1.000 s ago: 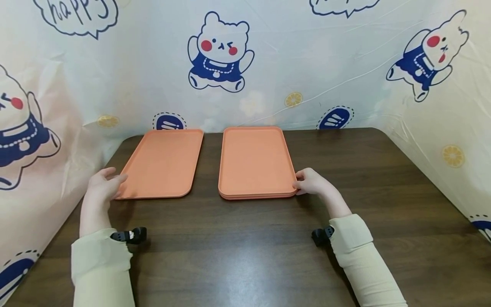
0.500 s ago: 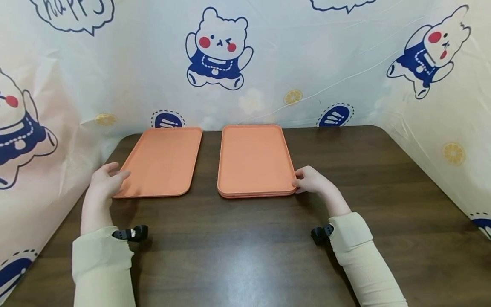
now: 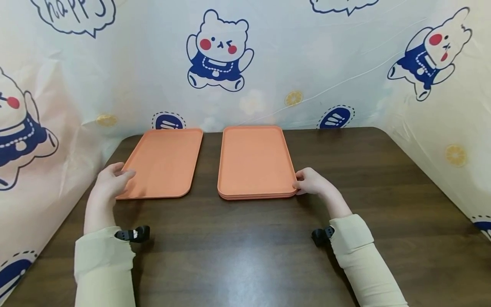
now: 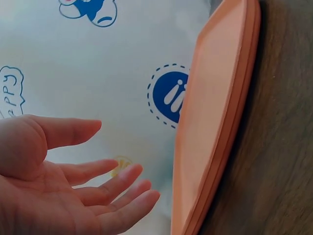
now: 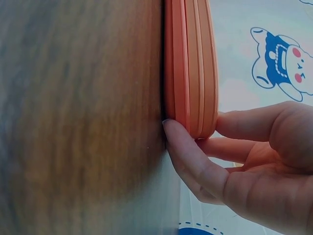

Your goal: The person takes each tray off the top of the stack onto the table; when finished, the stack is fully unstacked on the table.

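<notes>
Two groups of orange rectangular trays lie side by side on the table. My left hand (image 3: 110, 181) is beside the near left edge of the left tray (image 3: 165, 164). In the left wrist view its fingers (image 4: 122, 186) are spread and loosely bent, apart from the tray's layered rim (image 4: 220, 132). My right hand (image 3: 312, 181) holds the near right corner of the stack of trays (image 3: 255, 162). The right wrist view shows several stacked rims (image 5: 193, 68), with a fingertip low by the table and another digit at the top rim.
The dark wooden table (image 3: 245, 247) extends in front of and to the right of the trays. A patterned sheet (image 3: 291, 55) with cartoon bears hangs behind and along both sides. A black wrist camera (image 3: 134, 234) sits at the left cuff.
My left hand has shifted slightly right and a little forward, alongside the left tray. The right hand and the trays keep their places, with only a slight camera sway.
</notes>
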A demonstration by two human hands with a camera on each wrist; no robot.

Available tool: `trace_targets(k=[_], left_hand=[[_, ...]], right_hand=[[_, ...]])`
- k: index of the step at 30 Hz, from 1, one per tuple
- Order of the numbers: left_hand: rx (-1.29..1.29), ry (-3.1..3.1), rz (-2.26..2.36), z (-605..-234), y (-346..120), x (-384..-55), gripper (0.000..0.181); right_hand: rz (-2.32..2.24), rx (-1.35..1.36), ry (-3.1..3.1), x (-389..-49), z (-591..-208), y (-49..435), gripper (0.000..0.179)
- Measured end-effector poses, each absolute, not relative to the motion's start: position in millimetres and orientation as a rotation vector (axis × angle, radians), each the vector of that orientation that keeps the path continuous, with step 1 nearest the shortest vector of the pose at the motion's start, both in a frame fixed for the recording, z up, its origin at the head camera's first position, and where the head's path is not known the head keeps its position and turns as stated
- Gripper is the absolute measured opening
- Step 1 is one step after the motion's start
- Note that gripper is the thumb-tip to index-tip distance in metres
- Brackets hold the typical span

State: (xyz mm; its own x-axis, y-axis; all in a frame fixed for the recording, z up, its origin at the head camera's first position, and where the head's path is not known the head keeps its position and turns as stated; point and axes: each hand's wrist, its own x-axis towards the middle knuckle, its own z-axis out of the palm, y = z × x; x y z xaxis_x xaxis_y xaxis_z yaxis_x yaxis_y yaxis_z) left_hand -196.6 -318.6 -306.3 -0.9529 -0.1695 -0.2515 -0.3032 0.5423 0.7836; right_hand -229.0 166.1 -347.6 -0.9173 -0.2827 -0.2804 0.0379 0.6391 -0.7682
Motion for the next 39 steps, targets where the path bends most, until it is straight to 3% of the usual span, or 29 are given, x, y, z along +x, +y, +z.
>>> trace_targets(k=[39], left_hand=[[-0.175,2.625,1.233,-312.2,-248.6,-212.7,0.07]], right_hand=[[-1.188,-0.16,2.498,-224.6,-347.5,162.3,0.03]])
